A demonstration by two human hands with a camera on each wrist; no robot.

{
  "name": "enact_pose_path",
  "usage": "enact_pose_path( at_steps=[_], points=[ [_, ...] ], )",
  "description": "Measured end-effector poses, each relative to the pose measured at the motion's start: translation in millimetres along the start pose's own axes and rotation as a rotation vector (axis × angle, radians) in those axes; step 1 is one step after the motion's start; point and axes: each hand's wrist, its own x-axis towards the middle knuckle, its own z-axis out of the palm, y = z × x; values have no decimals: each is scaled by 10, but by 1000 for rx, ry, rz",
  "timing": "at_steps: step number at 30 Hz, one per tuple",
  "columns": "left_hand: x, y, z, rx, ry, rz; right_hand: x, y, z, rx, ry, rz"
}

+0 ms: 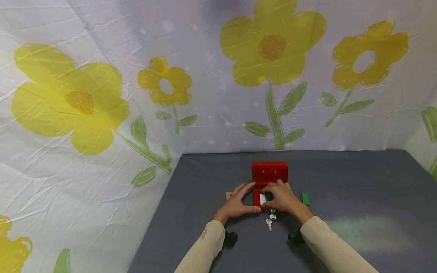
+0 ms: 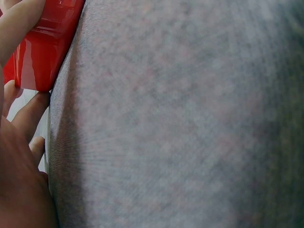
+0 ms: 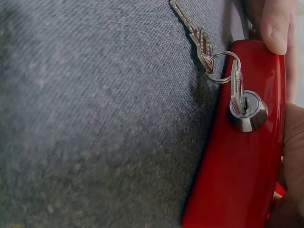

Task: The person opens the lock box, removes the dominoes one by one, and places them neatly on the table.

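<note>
A small red cash box (image 1: 257, 203) stands on the table with its lid (image 1: 269, 172) raised. My left hand (image 1: 237, 203) spans the box's left side, its thumb on the front edge and its fingers toward the back, holding it. My right hand (image 1: 281, 197) reaches down over the open box. Its thumb and forefinger curl about a flat white piece (image 1: 262, 199), with a green piece (image 1: 268, 197) right beside it; the palm hides the box's right part. A key (image 3: 237, 90) sits in the round front lock (image 3: 248, 111), and a second key (image 3: 187, 21) hangs from its ring.
A green block (image 1: 305, 199) lies on the dark grey table (image 1: 358, 189), right of the box. Behind the table hangs a white cloth (image 1: 211, 94) printed with yellow flowers. Dark wrist-worn cameras (image 1: 230, 239) sit below both hands.
</note>
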Motion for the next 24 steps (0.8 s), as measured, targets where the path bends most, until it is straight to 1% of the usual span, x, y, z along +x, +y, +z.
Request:
enact_pose_path(
  at_steps=[13,24],
  points=[
    [-4,35,-20,6,0,-3,37,-48,-10,-29,-7,25],
    [10,2,-4,11,1,-9,29,-29,24,-31,-4,22]
  ],
)
